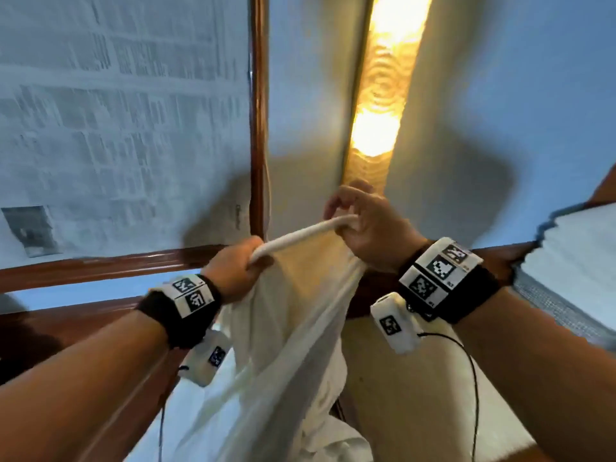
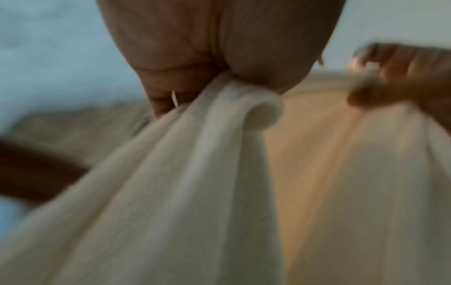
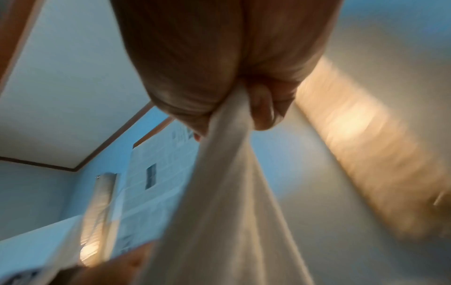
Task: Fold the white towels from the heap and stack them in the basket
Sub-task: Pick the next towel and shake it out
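So the wall (image 1: 500, 95) fills most of the head view, with newspaper (image 1: 116, 111) pasted over a wood-framed pane off past the left fingers and a lit amber strip (image 1: 383, 78) straight up above the right ones. The towel (image 1: 286, 328) is held up in the air between both hands, its top edge rolled into a tight cord running from one fist to the other, the rest hanging down in loose folds below the fingers. Left hand (image 1: 235, 271) has its fingers (image 2: 171, 77) curled tight round one end. Right hand (image 1: 366, 228) pinches the other end, fingers (image 3: 262, 108) bunched on the cloth. Wrist views are blurry.
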### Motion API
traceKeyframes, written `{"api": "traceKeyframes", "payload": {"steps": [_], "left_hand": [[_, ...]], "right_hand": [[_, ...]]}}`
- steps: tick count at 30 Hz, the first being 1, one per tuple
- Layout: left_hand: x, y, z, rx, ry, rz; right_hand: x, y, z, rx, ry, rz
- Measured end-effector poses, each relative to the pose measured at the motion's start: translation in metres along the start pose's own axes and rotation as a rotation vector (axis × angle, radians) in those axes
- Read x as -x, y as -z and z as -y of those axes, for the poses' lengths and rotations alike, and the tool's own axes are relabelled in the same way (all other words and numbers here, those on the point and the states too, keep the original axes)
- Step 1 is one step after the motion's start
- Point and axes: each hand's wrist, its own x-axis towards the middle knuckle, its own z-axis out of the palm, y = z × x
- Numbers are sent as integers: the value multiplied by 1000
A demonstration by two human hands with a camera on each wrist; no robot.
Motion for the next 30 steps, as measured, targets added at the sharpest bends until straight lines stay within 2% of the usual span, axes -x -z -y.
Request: {"api": "traceKeyframes", "payload": {"steps": [5, 9, 12, 15, 17, 19, 21, 23, 25, 28, 30], "left_hand": [[-113, 46, -207, -50, -306, -236], [-160, 64, -381, -104, -568, -425], [-172, 55, -504, -205, -744, -407], [-174, 30, -593, -399, -842, -334], [-180, 8, -640, -468, -907, -301], [-189, -16, -681, -486, -997, -287], [-203, -40, -716, -451, -1078, -285], [-221, -60, -744, -389, -1141, -320], [-246, -74, -763, -319, -1112, -360], [-298, -86, -778, -379, -1010, -405], [-332, -93, -781, -435, -926, -439]], "right_hand": [[12, 204, -54, 264, -201, -291], [31, 336, -78, 462, -319, -401], [67, 431, -98, 533, -390, -544], [115, 506, -104, 469, -499, -734], [145, 538, -107, 340, -502, -818], [170, 560, -110, 233, -441, -829], [195, 575, -113, 295, -402, -811], [222, 584, -120, 472, -407, -759], [248, 591, -140, 666, -504, -642], [294, 603, -191, 876, -806, -425], [325, 615, -228, 907, -958, -409]]}}
